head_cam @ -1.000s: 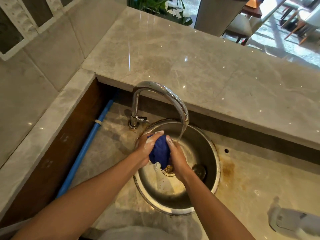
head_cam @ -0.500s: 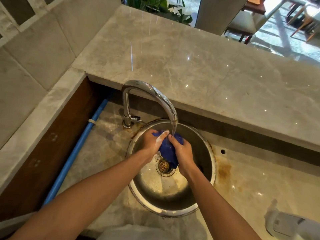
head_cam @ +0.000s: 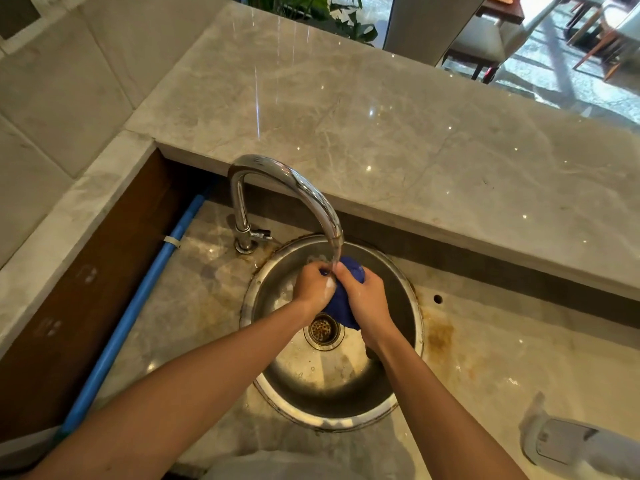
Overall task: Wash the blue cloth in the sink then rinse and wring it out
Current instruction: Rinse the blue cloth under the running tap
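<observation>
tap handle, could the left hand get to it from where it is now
Probably yes. The tap handle sits at the spout's base, left of the sink, with bare counter between. But the left hand grips the blue cloth, so it must let go first.

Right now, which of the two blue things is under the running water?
The cloth, bunched between both hands over the sink. The pipe lies dry along the left wall, far from the tap.

Single head view, looking steeply down, close over sink (head_cam: 414, 317).

No readable text, labels or numbers anywhere
</observation>
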